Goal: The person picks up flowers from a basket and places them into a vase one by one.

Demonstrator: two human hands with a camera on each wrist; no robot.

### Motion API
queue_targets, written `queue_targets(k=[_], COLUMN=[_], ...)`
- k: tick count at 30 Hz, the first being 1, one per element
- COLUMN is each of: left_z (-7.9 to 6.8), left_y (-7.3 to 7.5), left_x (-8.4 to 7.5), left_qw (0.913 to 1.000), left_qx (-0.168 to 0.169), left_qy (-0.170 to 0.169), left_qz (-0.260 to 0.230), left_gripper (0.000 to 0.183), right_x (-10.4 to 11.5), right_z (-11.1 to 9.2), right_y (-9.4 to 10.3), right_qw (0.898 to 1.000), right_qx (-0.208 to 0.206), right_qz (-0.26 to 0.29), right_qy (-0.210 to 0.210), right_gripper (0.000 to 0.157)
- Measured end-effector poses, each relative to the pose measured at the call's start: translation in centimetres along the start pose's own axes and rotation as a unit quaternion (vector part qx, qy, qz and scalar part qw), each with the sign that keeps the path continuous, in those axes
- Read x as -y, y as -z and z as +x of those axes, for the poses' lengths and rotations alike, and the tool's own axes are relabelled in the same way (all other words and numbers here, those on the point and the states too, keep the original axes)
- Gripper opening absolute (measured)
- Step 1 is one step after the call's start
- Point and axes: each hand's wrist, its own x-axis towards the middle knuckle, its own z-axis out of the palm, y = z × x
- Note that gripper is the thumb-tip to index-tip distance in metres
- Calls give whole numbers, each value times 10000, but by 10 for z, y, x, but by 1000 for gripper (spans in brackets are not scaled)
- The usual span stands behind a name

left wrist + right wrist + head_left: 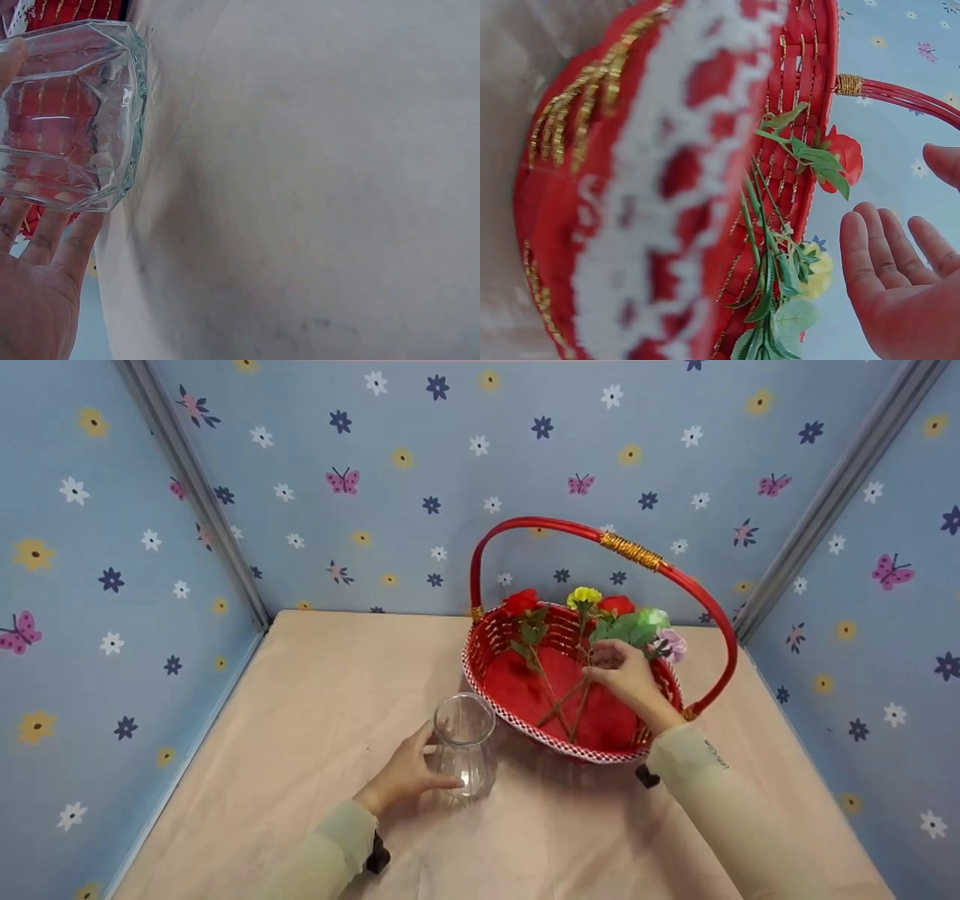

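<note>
The right hand (624,671) hangs over the right part of the red woven basket (600,756), its fingers loosely bent; the right wrist view shows the palm turned up with nothing between thumb and fingertips, so it appears to hold nothing. The relation that counts most lies just to its left and far side: the yellow carnation (584,598) leans on the far rim, its stem running towards the near side close by the fingertips. The red rose (521,601) lies farther left, its long stem slanting from far left to near right, and stems cross near the basket's floor. The right hand is plainly the nearer one to all the flowers.

The left hand (405,775) grasps the clear glass vase (466,750) from the left, thumb on the near side and fingers beyond; the vase stands on the worktop (337,682), mouth up, just left of the basket.

Beyond the right hand, a second red flower (616,605), a pale green flower (655,618) and a lilac flower (671,645) crowd together with leaves, which could well snag. The basket's near-left rim stands between stems and vase, and the red handle (555,523) arches over the far and right sides.
</note>
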Motion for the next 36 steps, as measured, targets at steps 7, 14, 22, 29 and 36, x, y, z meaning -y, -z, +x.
queue_targets(k=[7, 14, 22, 29, 36], left_z=[-1, 2, -1, 0, 0], left_y=[1, 1, -1, 0, -1], left_x=[-2, -2, 1, 0, 1], left_qw=[9998, 10000, 9999, 10000, 9999], left_qx=[-5, -4, 48, 17, 25], left_qy=[179, 34, 131, 3, -134], left_qz=[-51, -47, -71, -36, -69], left_gripper=[112, 111, 113, 114, 113], right_x=[7, 6, 1, -5, -11], right_z=[14, 23, 31, 39, 43], right_y=[4, 2, -2, -5, -6], right_qw=[9999, 9985, 9968, 9937, 9931], right_qx=[17, 7, -42, 59, 296], right_qz=[138, 473, 640, 953, 906], right_qy=[-6, -274, -487, -593, -681], right_gripper=[59, 63, 65, 64, 66])
